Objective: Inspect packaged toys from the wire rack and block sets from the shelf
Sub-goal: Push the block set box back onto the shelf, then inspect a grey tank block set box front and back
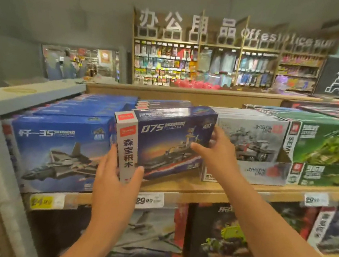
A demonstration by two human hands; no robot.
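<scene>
A dark blue block-set box (169, 137) marked 075, with a warship picture, stands angled on the wooden shelf (199, 190), its white end panel turned toward me. My left hand (113, 177) grips that near end, thumb on the front and fingers behind. My right hand (215, 150) holds the box's far right end, thumb across the front face. More boxes of the same blue set are stacked behind it.
A blue jet-fighter box (56, 149) stands to the left, grey vehicle sets (251, 144) and green sets (324, 148) to the right. Price tags (150, 198) line the shelf edge. Darker boxes fill the lower shelf. White packaging shows at the far left bottom.
</scene>
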